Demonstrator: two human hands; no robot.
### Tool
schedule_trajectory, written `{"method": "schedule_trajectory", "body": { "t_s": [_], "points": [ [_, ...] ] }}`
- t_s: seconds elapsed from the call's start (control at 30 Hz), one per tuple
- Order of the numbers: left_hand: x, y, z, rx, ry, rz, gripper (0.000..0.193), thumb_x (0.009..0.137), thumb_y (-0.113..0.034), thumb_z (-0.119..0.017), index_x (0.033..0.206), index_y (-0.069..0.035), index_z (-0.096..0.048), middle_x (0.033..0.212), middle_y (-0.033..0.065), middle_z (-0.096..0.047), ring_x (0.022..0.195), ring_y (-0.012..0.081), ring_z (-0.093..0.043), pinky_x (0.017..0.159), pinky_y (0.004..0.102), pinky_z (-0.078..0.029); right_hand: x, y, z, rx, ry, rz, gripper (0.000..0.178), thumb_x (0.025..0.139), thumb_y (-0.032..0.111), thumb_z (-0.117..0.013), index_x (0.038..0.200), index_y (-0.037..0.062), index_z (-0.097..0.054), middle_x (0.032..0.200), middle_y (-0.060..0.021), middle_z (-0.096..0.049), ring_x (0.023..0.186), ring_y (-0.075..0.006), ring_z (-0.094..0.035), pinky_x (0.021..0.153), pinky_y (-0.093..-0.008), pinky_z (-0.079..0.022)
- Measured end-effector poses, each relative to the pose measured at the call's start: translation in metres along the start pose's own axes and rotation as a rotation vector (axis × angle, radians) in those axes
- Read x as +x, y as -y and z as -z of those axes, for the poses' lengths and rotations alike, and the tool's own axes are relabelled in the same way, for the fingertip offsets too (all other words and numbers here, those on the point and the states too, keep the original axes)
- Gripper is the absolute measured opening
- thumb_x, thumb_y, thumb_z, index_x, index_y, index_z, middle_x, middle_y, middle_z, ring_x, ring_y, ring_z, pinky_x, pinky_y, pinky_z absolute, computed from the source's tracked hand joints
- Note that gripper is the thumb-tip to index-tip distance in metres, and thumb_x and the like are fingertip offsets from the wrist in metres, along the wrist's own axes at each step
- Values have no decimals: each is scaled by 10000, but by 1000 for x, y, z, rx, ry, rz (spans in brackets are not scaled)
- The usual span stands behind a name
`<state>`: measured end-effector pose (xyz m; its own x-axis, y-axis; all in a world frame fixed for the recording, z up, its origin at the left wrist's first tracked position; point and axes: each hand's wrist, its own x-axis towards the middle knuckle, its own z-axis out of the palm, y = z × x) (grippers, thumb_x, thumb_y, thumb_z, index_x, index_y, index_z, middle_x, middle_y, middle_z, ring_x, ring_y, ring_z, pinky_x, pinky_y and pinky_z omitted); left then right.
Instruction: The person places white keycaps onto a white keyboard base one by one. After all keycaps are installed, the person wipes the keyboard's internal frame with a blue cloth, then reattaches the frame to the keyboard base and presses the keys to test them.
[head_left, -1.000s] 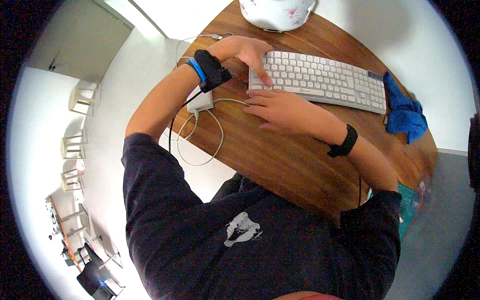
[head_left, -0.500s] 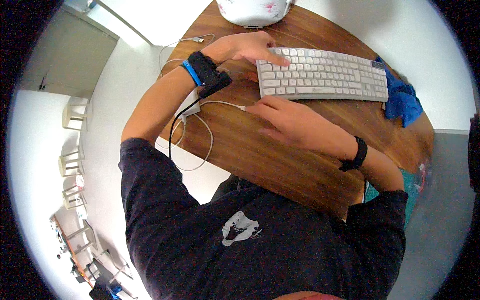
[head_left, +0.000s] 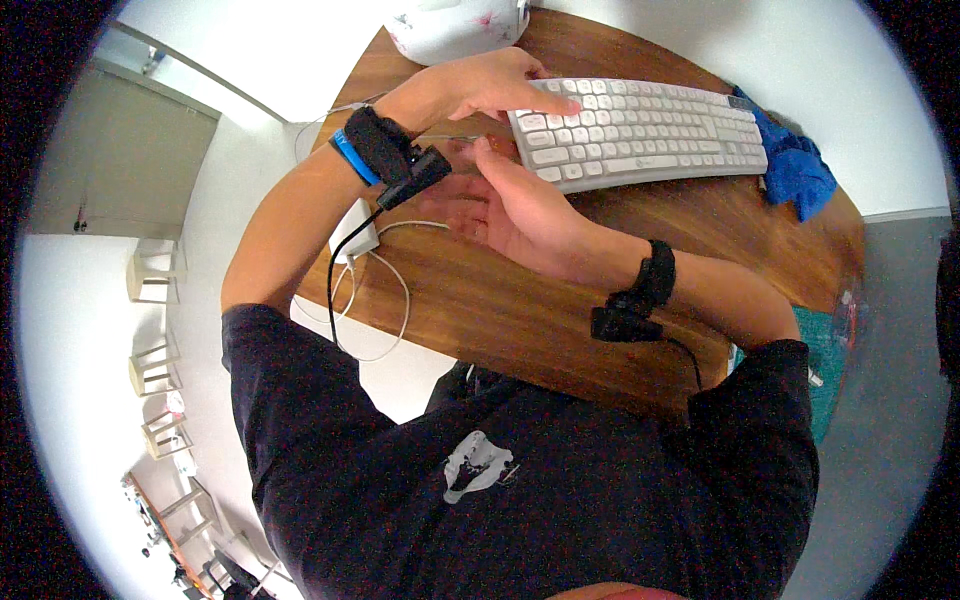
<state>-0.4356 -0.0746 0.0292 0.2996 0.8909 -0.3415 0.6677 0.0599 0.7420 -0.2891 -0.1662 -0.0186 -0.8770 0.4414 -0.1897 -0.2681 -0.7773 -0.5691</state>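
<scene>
A white keyboard lies aslant at the far side of the wooden table, and its left end looks slightly raised. My left hand grips that end, the thumb on top of the keys and the other fingers hidden behind the edge. Just below the keyboard's near left corner, my right hand is turned palm up, its thumb raised and its fingers spread, somewhat blurred. A white cable runs up to the fingers of this hand, where its end is hidden.
A white box with looped cable stands at the table's left edge. Blue cloth lies by the keyboard's right end. A white flowered container stands at the back of the wooden table. A green mat is at right.
My right hand has moved left and turned from palm down to palm up, its fingers spreading. My left hand keeps its grip on the keyboard. The whole view has shifted slightly.
</scene>
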Motion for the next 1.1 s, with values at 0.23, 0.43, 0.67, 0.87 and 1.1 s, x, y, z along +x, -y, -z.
{"method": "schedule_trajectory", "body": {
  "t_s": [0.23,0.43,0.67,0.87,1.1],
  "points": [
    [17,32,0,-213,112,-4,627,977,-450,-691,1362,38,-604,1254,95,-685,1129,181,-642,951,323,-533,-13,12,0,-300,-146,-77,351,1124,269,-445,1420,96,-522,1283,-140,-650,1200,-248,-640,972,-338,-534],
    [-3,37,6,-294,258,-77,606,912,-261,-713,1421,26,-554,1302,86,-672,1165,184,-629,1024,333,-508,-45,106,22,-1547,228,336,238,1028,162,-632,1210,19,-691,1184,-128,-699,1143,-207,-661,949,-317,-522],
    [-20,28,-3,-51,364,-381,1047,741,-48,-791,1627,-71,-234,1464,138,-547,1301,225,-538,1092,355,-460,-6,167,135,-2017,104,521,427,990,310,-682,1306,32,-612,1240,-163,-681,1133,-297,-656,1015,-406,-496],
    [-27,43,-20,241,308,-399,1208,701,-32,-870,1660,-209,-157,1526,200,-412,1366,350,-508,1112,420,-487,9,172,136,-1897,245,153,441,979,380,-674,1272,51,-652,1223,-163,-702,1152,-339,-667,1029,-439,-502],
    [-27,49,-28,27,228,-387,1075,761,95,-768,1645,-186,-224,1465,168,-524,1240,279,-623,1012,375,-562,5,166,123,-1947,222,326,372,935,259,-733,1218,26,-665,1158,-149,-670,1123,-314,-645,980,-414,-511]
  ]
}}
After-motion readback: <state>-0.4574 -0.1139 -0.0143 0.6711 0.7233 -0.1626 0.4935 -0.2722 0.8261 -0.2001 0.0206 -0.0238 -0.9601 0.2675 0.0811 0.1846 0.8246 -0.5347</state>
